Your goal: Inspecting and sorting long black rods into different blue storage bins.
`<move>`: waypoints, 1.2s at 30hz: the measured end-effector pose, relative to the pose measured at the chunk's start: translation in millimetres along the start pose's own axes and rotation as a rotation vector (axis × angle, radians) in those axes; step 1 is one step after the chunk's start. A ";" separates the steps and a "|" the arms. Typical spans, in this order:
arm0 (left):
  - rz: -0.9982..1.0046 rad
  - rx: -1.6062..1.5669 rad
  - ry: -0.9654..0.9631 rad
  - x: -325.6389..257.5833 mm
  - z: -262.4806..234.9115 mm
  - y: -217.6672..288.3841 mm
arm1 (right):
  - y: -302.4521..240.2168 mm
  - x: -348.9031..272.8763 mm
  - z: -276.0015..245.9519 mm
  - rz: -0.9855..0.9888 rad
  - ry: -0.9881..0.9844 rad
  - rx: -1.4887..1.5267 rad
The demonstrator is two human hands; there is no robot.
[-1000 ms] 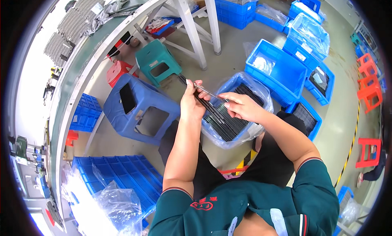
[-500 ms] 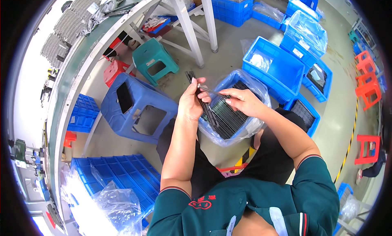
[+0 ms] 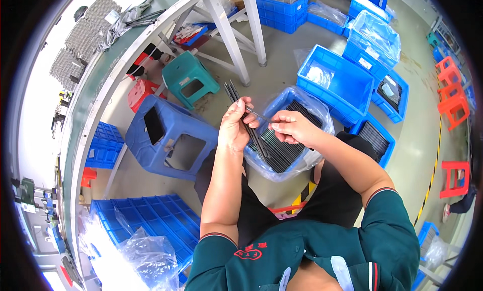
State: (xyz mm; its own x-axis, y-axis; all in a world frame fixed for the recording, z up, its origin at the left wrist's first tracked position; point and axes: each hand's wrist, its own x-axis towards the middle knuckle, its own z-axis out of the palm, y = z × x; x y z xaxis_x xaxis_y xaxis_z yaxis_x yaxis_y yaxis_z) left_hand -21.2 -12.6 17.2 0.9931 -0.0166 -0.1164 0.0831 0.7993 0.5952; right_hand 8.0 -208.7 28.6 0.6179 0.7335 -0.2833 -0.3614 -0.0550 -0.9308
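Note:
My left hand is closed around a small bundle of slim black rods, whose upper ends fan slightly apart. A thin grey metal rod runs from beside the bundle to my right hand, which pinches its other end between thumb and fingers. Whether its near tip touches the bundle is hidden by my left fingers. Both hands are above a blue crate lined with clear plastic, between my knees. Rows of similar black rods lie inside it.
A blue stool with a black phone stands left, near a green stool and a white-legged workbench. An open blue crate and crates of dark parts sit right. Stacked blue crates are lower left.
My right hand has shifted slightly left and its fingers have curled more tightly around the thin rod. The black rods' upper ends are spread a little wider. The view has shifted slightly.

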 end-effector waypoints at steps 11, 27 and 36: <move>-0.064 0.326 0.037 -0.4 20.8 -42.0 | 1.6 15.3 2.0 -0.058 0.007 0.307; -0.336 0.253 -0.005 -2.7 16.9 -53.7 | -9.1 30.9 -24.5 -0.092 0.162 0.153; -0.429 0.397 -0.154 -8.0 20.4 -52.1 | -12.9 56.8 -61.4 -0.158 0.578 0.270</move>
State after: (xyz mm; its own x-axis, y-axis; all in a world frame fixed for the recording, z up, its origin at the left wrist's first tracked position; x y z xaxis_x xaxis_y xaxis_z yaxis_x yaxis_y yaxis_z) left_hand -31.7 -66.3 3.4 0.8623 -0.3983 -0.3128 0.4740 0.4172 0.7754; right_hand 90.6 -207.9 10.3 0.9263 0.2325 -0.2965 -0.3516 0.2506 -0.9020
